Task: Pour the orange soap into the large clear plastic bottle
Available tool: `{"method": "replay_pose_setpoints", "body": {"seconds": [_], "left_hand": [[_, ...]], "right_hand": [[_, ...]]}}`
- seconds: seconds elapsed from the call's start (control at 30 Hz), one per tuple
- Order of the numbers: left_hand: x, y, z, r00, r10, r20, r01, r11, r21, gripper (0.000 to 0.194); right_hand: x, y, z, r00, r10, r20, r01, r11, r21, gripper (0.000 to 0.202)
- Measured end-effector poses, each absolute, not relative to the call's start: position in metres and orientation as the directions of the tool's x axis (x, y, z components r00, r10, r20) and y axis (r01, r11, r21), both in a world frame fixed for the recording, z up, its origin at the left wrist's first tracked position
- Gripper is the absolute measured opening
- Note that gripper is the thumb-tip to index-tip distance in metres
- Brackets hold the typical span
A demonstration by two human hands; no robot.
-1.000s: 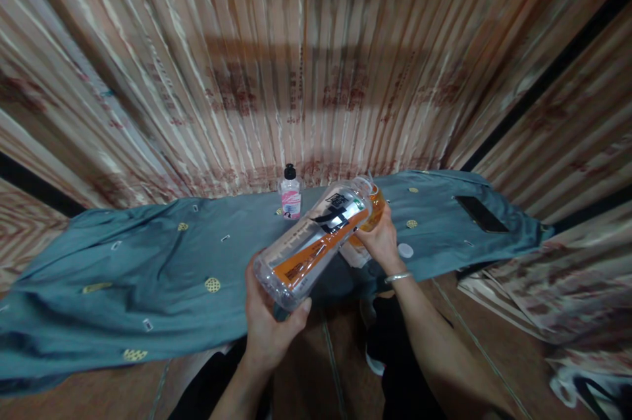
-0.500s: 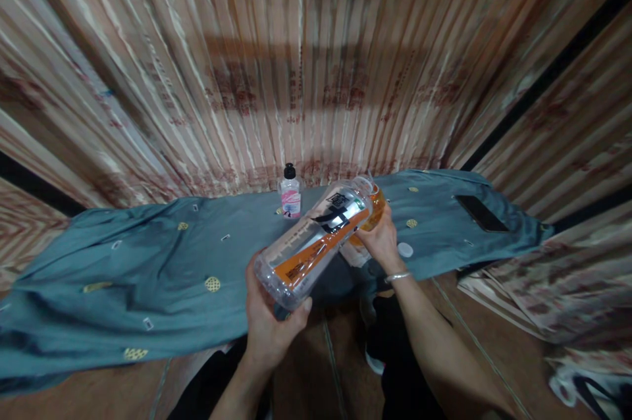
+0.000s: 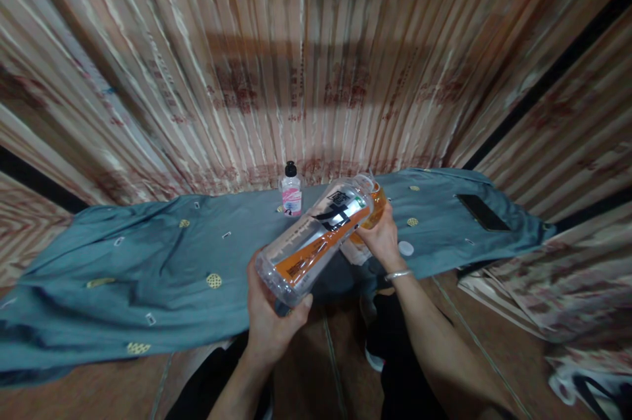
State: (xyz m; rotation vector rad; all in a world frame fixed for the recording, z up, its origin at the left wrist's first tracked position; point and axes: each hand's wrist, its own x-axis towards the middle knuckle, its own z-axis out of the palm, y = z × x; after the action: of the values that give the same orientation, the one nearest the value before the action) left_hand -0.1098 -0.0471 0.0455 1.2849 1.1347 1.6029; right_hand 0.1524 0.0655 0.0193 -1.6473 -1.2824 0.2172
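Observation:
My left hand (image 3: pixel 274 321) is closed around the base of a large clear plastic bottle (image 3: pixel 316 236) with an orange and black label. The bottle is tilted, its neck up and to the right, over the mouth of a second bottle holding amber liquid (image 3: pixel 378 209). My right hand (image 3: pixel 380 236) grips that amber bottle; the large bottle hides part of it. Whether liquid is flowing between the mouths I cannot tell. Beside my right wrist lies a white cap (image 3: pixel 405 249) on the cloth.
A small clear bottle with black cap and pink label (image 3: pixel 291 196) stands behind the large bottle. A dark phone (image 3: pixel 482 212) lies at the right of the cloth-covered bench (image 3: pixel 168 268). Pleated curtains (image 3: pixel 306 64) hang close behind and at both sides.
Both hands keep nearly the same hold and tilt on the bottles. The view has shifted very slightly.

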Motion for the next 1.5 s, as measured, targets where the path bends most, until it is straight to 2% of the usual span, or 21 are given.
{"method": "replay_pose_setpoints", "body": {"seconds": [0.43,0.67,1.1,1.5], "left_hand": [[-0.11,-0.047,0.04,-0.179,0.931,0.319,-0.045,-0.332,0.942,0.086],[-0.113,-0.047,0.045,-0.212,0.939,0.27,-0.035,-0.284,0.958,0.094],[-0.11,-0.046,0.052,-0.229,0.935,0.271,-0.014,-0.282,0.959,0.088],[-0.109,-0.046,0.052,-0.212,0.949,0.235,-0.022,-0.246,0.969,0.095]], "right_hand": [[0.148,0.064,0.03,0.443,0.826,0.349,0.585,0.029,-0.811,0.106],[0.148,0.063,0.03,0.444,0.821,0.359,0.601,0.025,-0.799,0.1],[0.15,0.063,0.028,0.455,0.818,0.353,0.607,0.005,-0.795,0.103],[0.15,0.063,0.029,0.458,0.821,0.339,0.588,0.006,-0.809,0.103]]}}
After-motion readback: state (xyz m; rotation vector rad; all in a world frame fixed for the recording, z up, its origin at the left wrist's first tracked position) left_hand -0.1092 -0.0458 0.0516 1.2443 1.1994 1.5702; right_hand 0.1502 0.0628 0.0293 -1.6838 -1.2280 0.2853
